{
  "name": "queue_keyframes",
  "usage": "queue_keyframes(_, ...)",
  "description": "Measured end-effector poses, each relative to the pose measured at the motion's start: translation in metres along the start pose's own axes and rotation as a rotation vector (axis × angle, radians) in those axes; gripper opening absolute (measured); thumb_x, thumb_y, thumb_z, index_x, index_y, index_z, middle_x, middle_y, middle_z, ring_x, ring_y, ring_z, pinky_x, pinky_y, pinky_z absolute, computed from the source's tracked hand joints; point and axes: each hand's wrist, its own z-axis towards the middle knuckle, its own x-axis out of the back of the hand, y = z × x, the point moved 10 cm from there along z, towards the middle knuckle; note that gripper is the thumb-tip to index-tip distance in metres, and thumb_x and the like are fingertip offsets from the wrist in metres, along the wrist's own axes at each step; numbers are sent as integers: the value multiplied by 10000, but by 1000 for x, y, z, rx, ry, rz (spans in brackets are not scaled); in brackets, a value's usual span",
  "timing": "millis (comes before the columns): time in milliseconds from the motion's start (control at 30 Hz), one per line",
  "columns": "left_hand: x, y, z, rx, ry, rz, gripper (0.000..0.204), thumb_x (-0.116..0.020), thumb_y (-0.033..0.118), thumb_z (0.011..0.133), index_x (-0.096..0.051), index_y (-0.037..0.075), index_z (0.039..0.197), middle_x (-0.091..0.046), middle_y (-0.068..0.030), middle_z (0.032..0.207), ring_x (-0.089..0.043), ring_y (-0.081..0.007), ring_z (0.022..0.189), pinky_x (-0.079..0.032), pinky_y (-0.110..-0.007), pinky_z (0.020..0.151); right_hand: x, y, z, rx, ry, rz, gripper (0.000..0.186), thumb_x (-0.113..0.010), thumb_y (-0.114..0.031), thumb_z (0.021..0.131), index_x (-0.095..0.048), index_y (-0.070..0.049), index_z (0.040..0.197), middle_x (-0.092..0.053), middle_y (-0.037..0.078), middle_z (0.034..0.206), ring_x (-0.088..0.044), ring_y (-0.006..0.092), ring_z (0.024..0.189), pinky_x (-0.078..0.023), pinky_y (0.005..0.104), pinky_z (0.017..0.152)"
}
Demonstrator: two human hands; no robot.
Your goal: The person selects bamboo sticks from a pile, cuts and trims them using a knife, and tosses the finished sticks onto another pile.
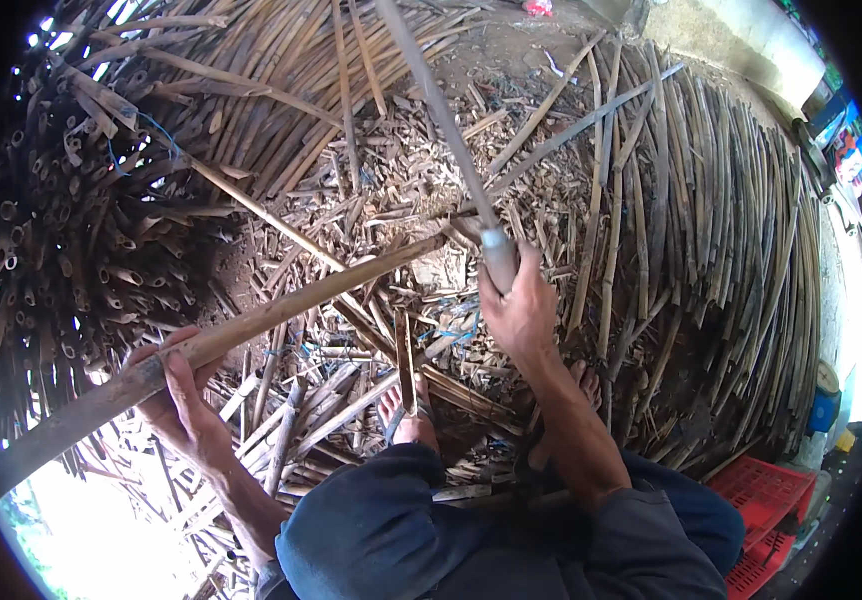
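Observation:
My left hand [191,410] is wrapped round a thick bamboo pole [301,303]. From the lower left the pole slants up across the middle, and its far end lies near a pile of chips. In my right hand [523,312] is a machete [441,112], gripped by a handle with a pale band at its top. The long, narrow blade points up and away, slightly blurred. The pole's far end is just left of the machete handle; whether they touch I cannot tell. Between my feet and the pole, a split bamboo piece [406,360] stands nearly upright.
Bamboo chips [391,165] cover the ground ahead. Stacked bamboo poles [91,270] fill the left, and a row of long bamboo strips [721,210] lies along the right. My bare foot [413,428] is among offcuts. A red plastic crate [766,500] sits at lower right.

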Motion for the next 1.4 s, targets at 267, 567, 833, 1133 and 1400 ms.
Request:
queue_keyframes(267,-12,10,-2,-26,-18,17,300,-567,184,987,-433,36,1211,-650,-235,1066,-678,-264,966,-637,-358,754,-68,34,-44,-83,-201,-75,570,-737,-155,779,-406,3,1214,-648,236,860,-675,409,713,-547,488,601)
queue_keyframes(567,-18,15,0,-41,-62,41,310,-562,186,989,-416,42,1222,-642,-245,1067,-678,-268,968,-636,-379,766,-47,5,-20,24,-271,45,467,-700,-91,809,-429,37,1167,-650,242,849,-668,309,590,-590,390,496)
queue_keyframes(833,-16,18,-8,-76,-38,101,286,-547,180,984,-422,68,1216,-651,-231,1055,-662,-273,990,-586,-376,843,-23,-19,7,165,121,224,510,-741,-55,772,-412,6,1157,-636,165,780,-676,291,607,-548,368,488)
queue_keyframes(1133,-9,10,-2,-40,-46,41,289,-537,185,996,-403,44,1211,-647,-238,1050,-676,-282,976,-636,-377,771,-67,60,-36,-226,-379,12,454,-685,-121,815,-428,57,1143,-651,272,790,-689,377,664,-551,447,491)
queue_keyframes(1400,0,-3,-7,-8,-40,52,300,-524,213,1011,-397,70,1242,-614,-252,1091,-660,-300,1004,-633,-370,783,6,-36,28,239,154,361,468,-752,-69,776,-432,5,1110,-621,130,741,-633,266,529,-541,356,434)
